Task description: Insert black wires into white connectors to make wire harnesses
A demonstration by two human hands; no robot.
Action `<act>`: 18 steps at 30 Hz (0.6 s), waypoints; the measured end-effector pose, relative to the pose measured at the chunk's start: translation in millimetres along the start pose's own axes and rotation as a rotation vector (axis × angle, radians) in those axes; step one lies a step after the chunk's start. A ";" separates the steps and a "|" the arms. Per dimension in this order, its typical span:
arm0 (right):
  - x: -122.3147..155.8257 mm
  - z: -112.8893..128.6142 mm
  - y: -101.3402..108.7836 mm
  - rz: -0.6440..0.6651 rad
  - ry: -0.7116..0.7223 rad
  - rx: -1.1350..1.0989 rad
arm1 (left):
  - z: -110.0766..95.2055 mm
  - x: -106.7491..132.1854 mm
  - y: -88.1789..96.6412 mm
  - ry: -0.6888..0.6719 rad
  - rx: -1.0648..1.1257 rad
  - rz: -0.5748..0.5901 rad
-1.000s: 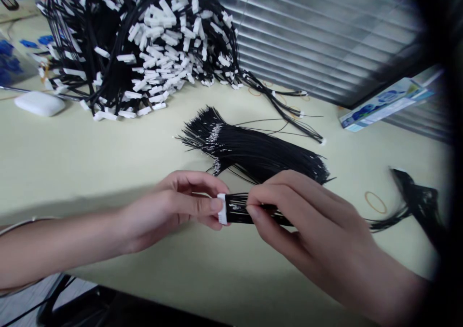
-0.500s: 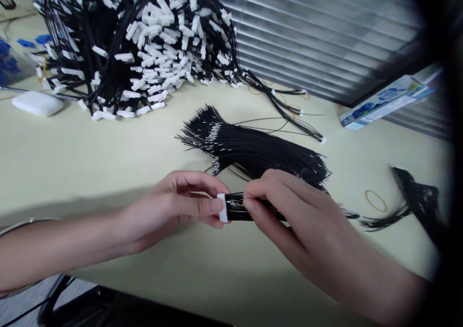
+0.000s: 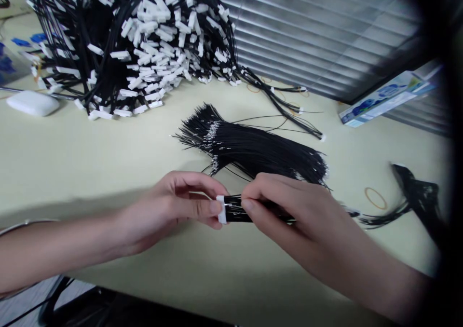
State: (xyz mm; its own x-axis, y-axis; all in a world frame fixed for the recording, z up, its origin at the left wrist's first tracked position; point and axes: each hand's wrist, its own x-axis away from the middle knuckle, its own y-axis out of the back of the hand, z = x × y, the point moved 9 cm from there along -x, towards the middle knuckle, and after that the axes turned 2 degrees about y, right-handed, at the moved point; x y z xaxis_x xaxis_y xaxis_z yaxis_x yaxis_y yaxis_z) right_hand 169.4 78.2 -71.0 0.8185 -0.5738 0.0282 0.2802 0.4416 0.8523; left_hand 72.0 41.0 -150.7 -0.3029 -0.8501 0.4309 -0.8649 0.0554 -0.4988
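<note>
My left hand [image 3: 191, 204] pinches a white connector housing [image 3: 221, 210] between thumb and fingers. Several black wires [image 3: 236, 211] run from the housing to the right, under my right hand [image 3: 285, 206]. That hand's thumb and forefinger are pressed together on a wire just right of the housing, and a small silver tip [image 3: 227, 204] shows at the housing's edge. The rest of the wires pass beneath my right palm, partly hidden. Just behind both hands lies a thick bundle of loose black wires [image 3: 260, 146] with silver crimped ends.
A large heap of black cables with white connectors [image 3: 155, 61] fills the back left. Near it is a white rounded case [image 3: 33, 102]. Blinds [image 3: 307, 33], a blue-and-white box [image 3: 383, 98], a rubber band [image 3: 375, 198] and a dark strip [image 3: 419, 197] are at the right.
My right fingertips have shifted slightly left toward the housing, and a silver wire tip now shows at its edge. My left hand keeps its hold on the housing.
</note>
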 end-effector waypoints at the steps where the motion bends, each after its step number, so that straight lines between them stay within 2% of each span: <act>1: -0.4 -0.7 0.2 0.000 -0.009 0.001 | 0.3 0.1 0.5 0.001 -0.004 -0.007; 9: 0.1 2.9 1.0 -0.046 0.022 0.045 | -0.9 0.0 1.8 -0.021 -0.020 -0.024; 18: 5.7 22.9 -0.7 -0.101 0.228 0.184 | -3.3 -2.1 -2.6 -0.069 -0.061 0.045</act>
State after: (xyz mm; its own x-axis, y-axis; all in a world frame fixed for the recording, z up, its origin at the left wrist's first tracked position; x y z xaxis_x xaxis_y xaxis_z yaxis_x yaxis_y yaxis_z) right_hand 162.4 58.8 -59.4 0.8883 -0.4298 -0.1617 0.2874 0.2457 0.9258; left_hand 73.5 44.4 -147.8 -0.3152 -0.8801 0.3551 -0.8748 0.1243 -0.4684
